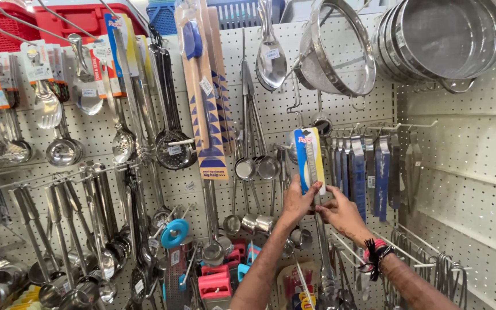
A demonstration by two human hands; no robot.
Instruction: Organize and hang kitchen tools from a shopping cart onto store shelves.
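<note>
Head view: carded peeler upright, long axis vertical, in both hands' grip.

Bright even light, glare on steel strainers, soft shadows on pegboard, wide-angle bending at edges, sharp focus

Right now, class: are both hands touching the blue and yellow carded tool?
Touching. The head view shows the left hand and right hand gripping the lower end of the carded tool.
</note>
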